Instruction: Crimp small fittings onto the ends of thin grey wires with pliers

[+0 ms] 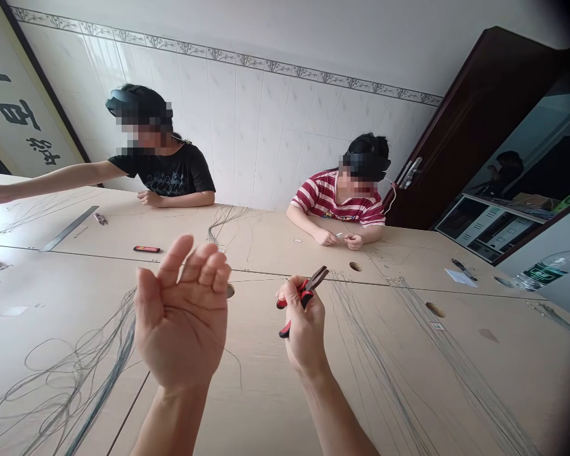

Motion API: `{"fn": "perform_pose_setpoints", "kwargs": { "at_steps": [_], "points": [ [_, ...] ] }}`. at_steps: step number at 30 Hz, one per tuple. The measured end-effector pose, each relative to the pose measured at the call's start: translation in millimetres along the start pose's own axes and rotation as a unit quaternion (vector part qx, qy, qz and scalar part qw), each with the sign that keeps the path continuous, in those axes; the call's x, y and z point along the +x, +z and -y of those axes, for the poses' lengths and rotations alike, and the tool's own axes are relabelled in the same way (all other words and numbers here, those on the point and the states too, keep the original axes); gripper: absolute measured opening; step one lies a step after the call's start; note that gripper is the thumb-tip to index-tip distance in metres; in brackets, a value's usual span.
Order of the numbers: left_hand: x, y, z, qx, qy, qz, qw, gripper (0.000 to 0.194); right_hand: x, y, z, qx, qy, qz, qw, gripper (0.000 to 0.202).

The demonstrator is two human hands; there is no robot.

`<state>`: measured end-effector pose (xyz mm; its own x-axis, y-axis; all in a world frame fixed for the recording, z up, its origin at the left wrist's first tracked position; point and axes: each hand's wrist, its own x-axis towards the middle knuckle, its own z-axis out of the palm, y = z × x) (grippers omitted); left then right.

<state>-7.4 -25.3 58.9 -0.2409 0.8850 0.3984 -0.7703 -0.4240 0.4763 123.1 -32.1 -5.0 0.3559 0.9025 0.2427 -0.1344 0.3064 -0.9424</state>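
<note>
My left hand (183,316) is raised above the table with its palm turned up, the thumb apart and the fingers loosely bent. Nothing shows in the palm. A thin dark wire (237,363) curves out from beside it; whether it touches the hand I cannot tell. In my right hand (306,326) is a pair of pliers (317,278) with red and black handles, jaws pointing up and to the right. Left of my left hand lies a loose, looping bundle of grey wires (109,373). Right of my right hand, more long wires (375,354) run across the table.
Two people, one in a black shirt (171,168) and one in a striped shirt (339,196), sit across the table (266,386). A metal ruler (71,228), a red and black packet (147,249), a water bottle (551,269) and round holes (436,310) are around.
</note>
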Motion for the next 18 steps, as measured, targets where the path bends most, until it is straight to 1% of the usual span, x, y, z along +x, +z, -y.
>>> {"fn": "perform_pose_setpoints", "kwargs": {
  "at_steps": [2, 6, 9, 12, 13, 14, 15, 16, 17, 18],
  "points": [
    [5, -4.0, 3, 0.024, 0.043, -0.04, 0.998, 0.045, -1, 0, 0, -0.002, -0.012, 0.01, 1.0, 0.032],
    [17, -13.7, 5, 0.033, 0.085, -0.099, 0.991, 0.044, -5, 2, 3, -0.017, -0.041, 0.049, 0.998, 0.03],
    [29, -25.8, 11, 0.04, 0.084, -0.139, 0.986, 0.044, -9, 1, 8, -0.035, -0.071, 0.081, 0.994, 0.029],
    [38, -38.6, 23, 0.076, 0.056, -0.159, 0.983, 0.043, -10, -1, 13, -0.039, -0.084, 0.106, 0.99, 0.028],
    [40, -42.0, 28, 0.104, 0.039, -0.151, 0.982, 0.043, -11, -2, 14, -0.038, -0.087, 0.11, 0.989, 0.027],
    [41, -44.7, 33, 0.147, 0.017, -0.13, 0.981, 0.043, -10, -3, 15, -0.039, -0.089, 0.113, 0.989, 0.027],
    [41, -46.8, 38, 0.203, -0.016, -0.09, 0.975, 0.045, -10, -4, 16, -0.042, -0.092, 0.114, 0.988, 0.026],
    [40, -48.2, 42, 0.265, -0.059, -0.037, 0.962, 0.047, -9, -5, 17, -0.048, -0.095, 0.113, 0.988, 0.026],
    [38, -49.1, 45, 0.326, -0.111, 0.025, 0.938, 0.049, -8, -7, 17, -0.056, -0.096, 0.11, 0.988, 0.027],
    [36, -49.7, 48, 0.379, -0.17, 0.092, 0.905, 0.052, -7, -8, 18, -0.064, -0.098, 0.104, 0.988, 0.027]
  ]
}}
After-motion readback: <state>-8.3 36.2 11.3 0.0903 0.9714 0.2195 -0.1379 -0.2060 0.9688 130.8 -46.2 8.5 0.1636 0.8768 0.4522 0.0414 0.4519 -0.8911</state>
